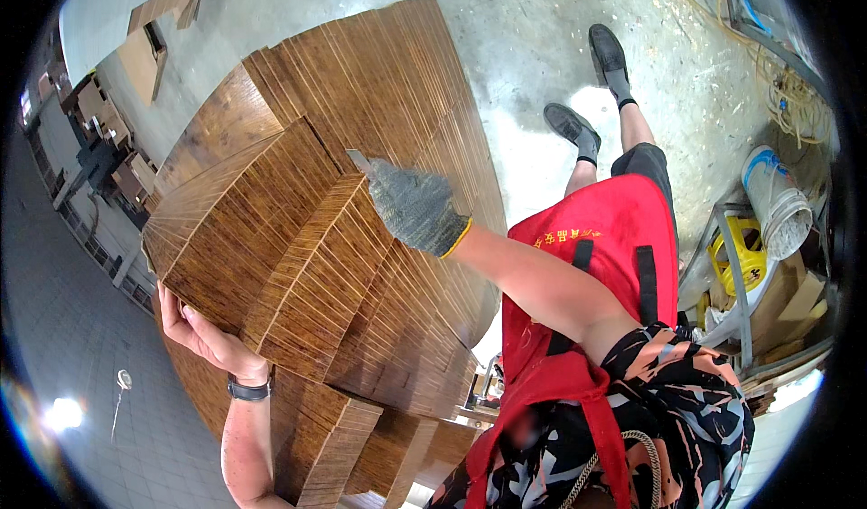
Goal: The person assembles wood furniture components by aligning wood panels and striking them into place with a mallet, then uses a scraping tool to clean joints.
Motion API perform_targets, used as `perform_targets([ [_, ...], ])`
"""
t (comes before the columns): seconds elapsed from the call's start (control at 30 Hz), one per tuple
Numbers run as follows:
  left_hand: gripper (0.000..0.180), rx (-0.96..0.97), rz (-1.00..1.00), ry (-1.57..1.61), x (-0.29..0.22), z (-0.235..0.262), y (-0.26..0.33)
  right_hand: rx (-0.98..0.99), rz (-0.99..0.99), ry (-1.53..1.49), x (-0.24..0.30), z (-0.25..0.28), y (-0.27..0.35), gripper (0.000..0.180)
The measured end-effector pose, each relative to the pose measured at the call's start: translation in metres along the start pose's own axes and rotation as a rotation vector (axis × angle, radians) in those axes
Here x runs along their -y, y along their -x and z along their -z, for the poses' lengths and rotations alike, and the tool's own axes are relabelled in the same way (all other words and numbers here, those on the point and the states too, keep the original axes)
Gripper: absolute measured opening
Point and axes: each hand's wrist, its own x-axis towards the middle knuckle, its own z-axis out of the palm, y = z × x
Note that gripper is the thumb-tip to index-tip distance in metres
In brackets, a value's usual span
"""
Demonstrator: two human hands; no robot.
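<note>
A tall stack of thin brown wood-grain boards (248,215) fills the middle, its layers stepped into several uneven bundles with pale edges. My bare left hand (217,339), with a dark watch on the wrist, grips the left edge of one bundle, its fingers partly hidden by the boards. A grey knitted glove with a yellow cuff covers my right hand (415,209). That hand is closed round a tool with a short flat metal blade (358,160), like a scraper; its handle is hidden in the glove. The blade lies close over the step between two bundles.
A white bucket (784,206), a yellow plastic item (741,254) and board offcuts (795,306) sit around a metal rack at right. Coiled yellowish hose (795,102) lies above them. Cardboard pieces (143,62) are on the concrete floor (524,12) at upper left.
</note>
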Motion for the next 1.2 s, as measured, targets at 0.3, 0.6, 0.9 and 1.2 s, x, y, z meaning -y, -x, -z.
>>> perform_targets([
  [0.3,0.037,-0.007,0.032,0.1,0.002,0.0,0.004,0.37,0.032,0.51,0.035,-0.011,-0.002,0.042],
  [0.6,0.038,0.003,-0.029,-0.001,0.003,0.004,0.006,-0.131,0.119,0.273,0.077,0.004,0.013,0.031],
  [0.9,0.037,0.0,-0.028,0.128,0.006,-0.004,0.002,-0.058,0.262,-0.048,0.096,0.0,0.017,0.03],
  [1.2,0.036,-0.034,0.007,0.034,0.006,-0.001,0.002,-0.09,-0.009,0.116,0.029,0.034,0.002,0.045],
])
